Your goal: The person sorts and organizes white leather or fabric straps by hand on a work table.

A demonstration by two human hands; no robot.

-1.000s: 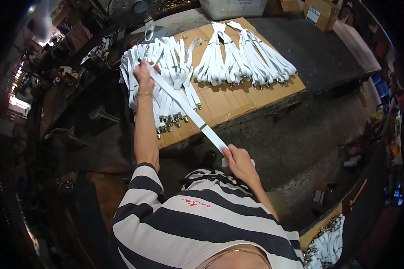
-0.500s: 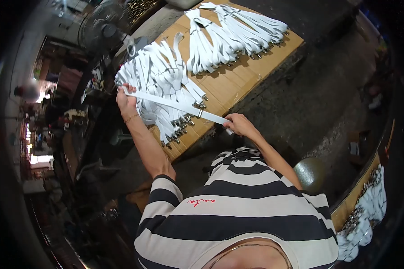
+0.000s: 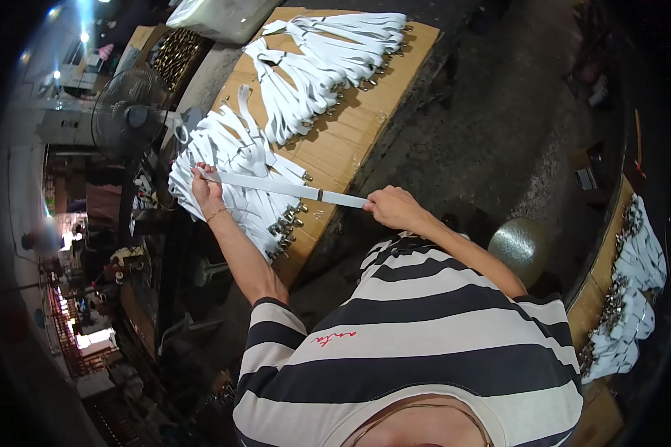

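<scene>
A white suspender strap is stretched almost level between my two hands. My left hand grips its left end, fingers closed, over the near pile. My right hand is closed around the other end, past the edge of the cardboard, and hides that end. A dark slider sits on the strap, closer to my right hand. Beneath the strap lies a loose pile of white suspender straps with metal clips along its right side.
Tied bundles of white straps lie farther up the cardboard. A fan stands at the left, beside a box of brass-coloured parts. A round stool is at my right, and more clipped straps lie beyond it.
The view has shifted, so the cardboard and piles appear farther left. The strap is now more level, and the tail that showed below my right hand is out of sight. Both hands keep their grip.
</scene>
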